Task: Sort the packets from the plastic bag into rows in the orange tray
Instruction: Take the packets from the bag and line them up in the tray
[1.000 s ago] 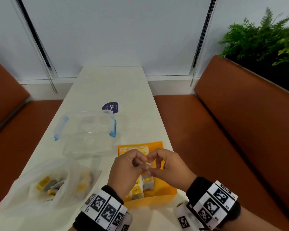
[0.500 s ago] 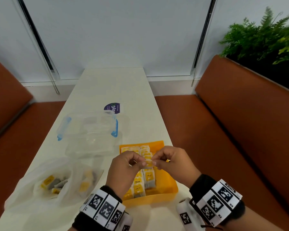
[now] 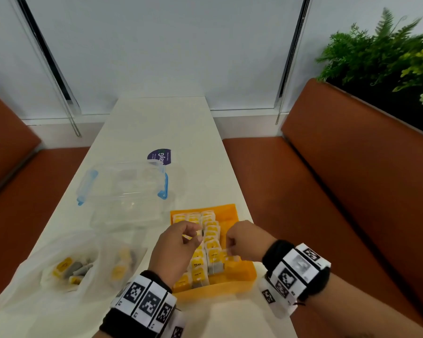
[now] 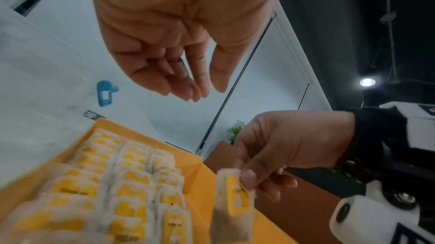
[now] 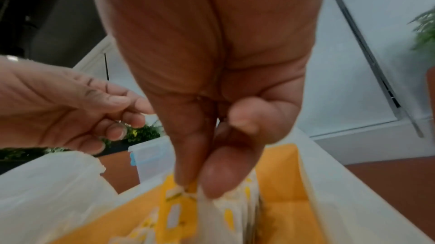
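We are at the step of setting one more tea bag packet into the orange tray, and our right hand carries it, pinched at its top edge between thumb and fingertip, so it hangs down above the right, nearer part of the tray. Our left hand is above the left rows; in the left wrist view its fingers are loose and only a little bent, and we see nothing between them, so we judge it free. The tray already has rows of packets that stand on edge, one behind another, and a bare strip of orange floor is left along its right side. To do this step well, we think the packet should go down upright into that bare strip, with its yellow label facing the same way as its neighbours, and the pinch should loosen only when the lower edge touches the floor of the tray. The packet is thin and soft, so it may fall flat or lean on the next row; the free left hand can steady the standing row beside it. More packets wait in the plastic bag on the white table, left of the tray, so the sorting is not finished. A clear container with blue clips stands behind the bag.
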`<state>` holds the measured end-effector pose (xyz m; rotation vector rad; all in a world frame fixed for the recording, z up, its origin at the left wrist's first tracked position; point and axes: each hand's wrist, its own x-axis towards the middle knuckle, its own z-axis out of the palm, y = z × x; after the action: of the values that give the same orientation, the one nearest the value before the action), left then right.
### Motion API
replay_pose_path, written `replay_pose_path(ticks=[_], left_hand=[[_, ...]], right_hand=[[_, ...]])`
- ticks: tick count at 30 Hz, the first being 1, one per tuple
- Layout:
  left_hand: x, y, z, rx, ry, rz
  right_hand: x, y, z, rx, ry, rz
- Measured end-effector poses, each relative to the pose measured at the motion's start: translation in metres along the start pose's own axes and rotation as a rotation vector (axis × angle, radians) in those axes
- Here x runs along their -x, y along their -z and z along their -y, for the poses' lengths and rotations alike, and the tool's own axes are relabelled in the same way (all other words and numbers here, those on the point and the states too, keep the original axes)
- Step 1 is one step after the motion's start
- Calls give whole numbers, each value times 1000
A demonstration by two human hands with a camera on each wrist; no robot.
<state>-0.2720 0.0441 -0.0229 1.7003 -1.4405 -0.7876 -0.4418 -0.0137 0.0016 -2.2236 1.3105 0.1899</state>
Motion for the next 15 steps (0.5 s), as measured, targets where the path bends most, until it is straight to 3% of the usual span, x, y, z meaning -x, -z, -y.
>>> replay_pose_path(ticks=[3,8,15], left_hand=[[1,2,10,-113,29,67],[5,4,22,-145,84,109],[11,9,33,-105,133,86]], right_hand=[[-15,-9,9,41,-16,154],[-39,-18,19,122,-63,265],[-55,-23,16,279,-81,215]])
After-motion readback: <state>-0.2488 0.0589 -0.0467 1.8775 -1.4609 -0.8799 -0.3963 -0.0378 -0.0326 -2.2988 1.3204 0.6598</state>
